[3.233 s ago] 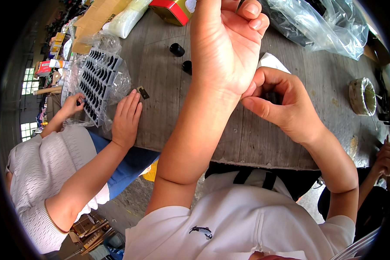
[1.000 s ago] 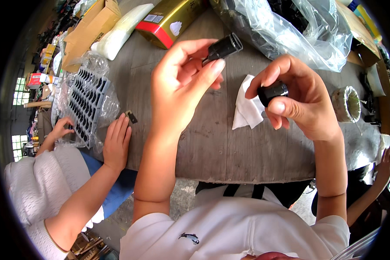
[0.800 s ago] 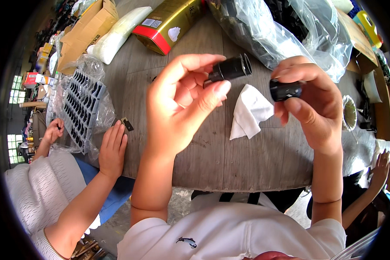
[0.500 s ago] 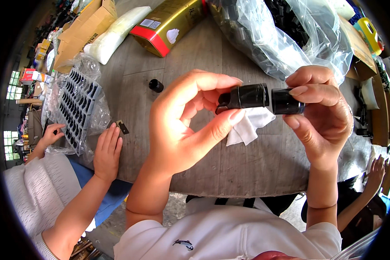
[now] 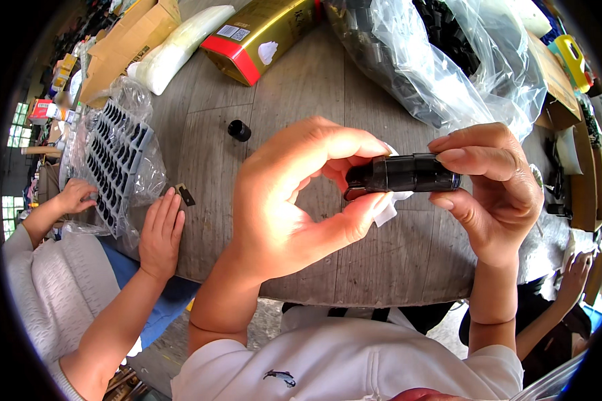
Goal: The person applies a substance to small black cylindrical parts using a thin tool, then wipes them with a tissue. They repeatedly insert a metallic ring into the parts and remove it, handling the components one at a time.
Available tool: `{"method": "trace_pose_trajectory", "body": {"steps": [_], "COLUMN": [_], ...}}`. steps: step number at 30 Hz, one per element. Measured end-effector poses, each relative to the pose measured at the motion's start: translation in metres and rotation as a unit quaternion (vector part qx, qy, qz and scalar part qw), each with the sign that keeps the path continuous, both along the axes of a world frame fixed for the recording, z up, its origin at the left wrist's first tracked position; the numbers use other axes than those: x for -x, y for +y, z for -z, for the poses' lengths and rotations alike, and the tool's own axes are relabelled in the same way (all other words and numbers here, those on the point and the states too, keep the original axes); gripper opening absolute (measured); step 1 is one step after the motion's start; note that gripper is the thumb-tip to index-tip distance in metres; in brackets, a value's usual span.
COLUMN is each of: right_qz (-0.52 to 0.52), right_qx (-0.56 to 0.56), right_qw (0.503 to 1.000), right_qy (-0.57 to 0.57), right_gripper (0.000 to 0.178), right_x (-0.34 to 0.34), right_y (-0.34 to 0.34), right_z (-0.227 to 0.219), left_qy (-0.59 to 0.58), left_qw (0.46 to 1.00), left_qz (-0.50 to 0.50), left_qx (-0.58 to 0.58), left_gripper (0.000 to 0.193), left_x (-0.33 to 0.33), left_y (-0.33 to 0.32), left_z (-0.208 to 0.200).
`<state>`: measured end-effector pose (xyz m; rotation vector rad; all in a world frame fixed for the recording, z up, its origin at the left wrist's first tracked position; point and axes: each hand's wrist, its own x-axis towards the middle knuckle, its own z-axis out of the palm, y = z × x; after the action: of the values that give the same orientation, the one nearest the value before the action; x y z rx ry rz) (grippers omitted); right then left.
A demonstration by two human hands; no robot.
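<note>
I see a grey wooden table [image 5: 294, 127] below me, crowded at its far edge. Above it my left hand [image 5: 294, 200] and right hand [image 5: 498, 190] hold a black cylindrical part [image 5: 401, 176] between them, raised off the boards. Its long axis lies level, running left to right across the view. My left thumb and fingers are clamped on its left end; my right thumb and forefinger pinch its right end. A white tissue [image 5: 388, 204] shows just behind and under it. At the far edge lies a gold box with a red end [image 5: 261, 37], aslant, beside a long white packet [image 5: 180, 47] and a brown carton [image 5: 124, 47]. A clear plastic bag [image 5: 441, 60] holds many dark parts. To my left a tray in clear wrap [image 5: 117, 164] carries rows of black pieces. A small black cap [image 5: 239, 130] stands alone. Another person's hand [image 5: 159, 234] rests flat on the table's edge.
</note>
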<state>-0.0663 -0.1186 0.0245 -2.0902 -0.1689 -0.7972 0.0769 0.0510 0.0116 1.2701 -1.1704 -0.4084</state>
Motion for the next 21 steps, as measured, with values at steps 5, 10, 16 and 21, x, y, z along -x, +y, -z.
{"method": "trace_pose_trajectory", "body": {"steps": [5,10,16,21], "right_qz": [-0.006,0.022,0.010,0.053], "right_qx": [-0.114,-0.099,-0.006,-0.009], "right_qw": [0.992,0.992,0.999,0.996], "right_qy": [0.053,0.078,0.040,0.066], "right_gripper": [0.045,0.052,0.049,0.050], "right_x": [0.005,0.008,0.005,0.009], "right_y": [0.009,0.015,0.009,0.014], "right_z": [0.000,0.002,0.004,0.004], "left_qy": [-0.067,-0.025,0.080,0.037], "left_qw": [0.998,0.999,0.997,0.999], "left_qz": [-0.010,-0.016,0.023,0.003], "left_qx": [0.004,-0.018,0.007,0.031], "left_gripper": [0.032,0.030,0.025,0.019], "left_x": [-0.003,0.004,0.005,0.003], "left_y": [0.000,0.000,0.002,-0.001], "left_z": [0.002,0.002,0.009,0.008]}}
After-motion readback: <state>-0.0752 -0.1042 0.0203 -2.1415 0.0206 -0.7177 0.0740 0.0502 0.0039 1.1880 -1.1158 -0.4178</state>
